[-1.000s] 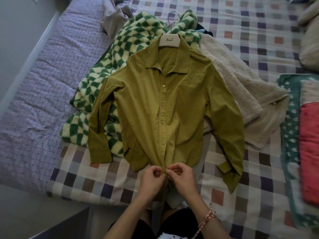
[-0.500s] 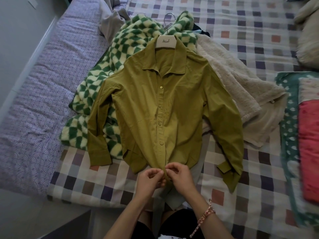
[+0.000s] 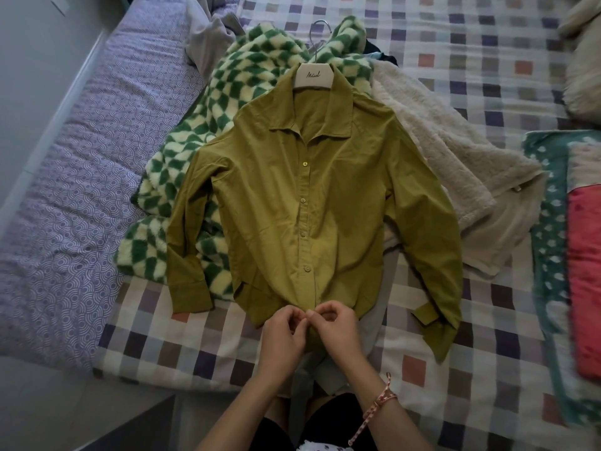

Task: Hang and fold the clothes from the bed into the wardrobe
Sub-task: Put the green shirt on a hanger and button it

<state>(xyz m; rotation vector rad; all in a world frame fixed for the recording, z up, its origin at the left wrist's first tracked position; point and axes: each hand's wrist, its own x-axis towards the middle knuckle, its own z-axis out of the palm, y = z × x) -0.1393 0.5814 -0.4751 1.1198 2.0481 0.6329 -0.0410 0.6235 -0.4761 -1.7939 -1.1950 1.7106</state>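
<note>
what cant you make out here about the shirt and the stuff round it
Head view, the only one:
Bottom button of the olive shirt: covered by the left hand and right hand pinching the hem; fastened or not, unclear.
Hanger: arms hidden inside the shirt.
Dark garment: mostly behind the checked fleece; kind unclear.
Red item: cut off by the right edge.
Wardrobe: out of frame.

An olive-green long-sleeved button-up shirt point(image 3: 325, 206) is laid flat, front up, on a white hanger point(image 3: 313, 74), collar far and hem near. A green-and-cream chequered fleece point(image 3: 227, 102) is spread beneath it at left, a beige fluffy garment point(image 3: 455, 151) at right.
</note>
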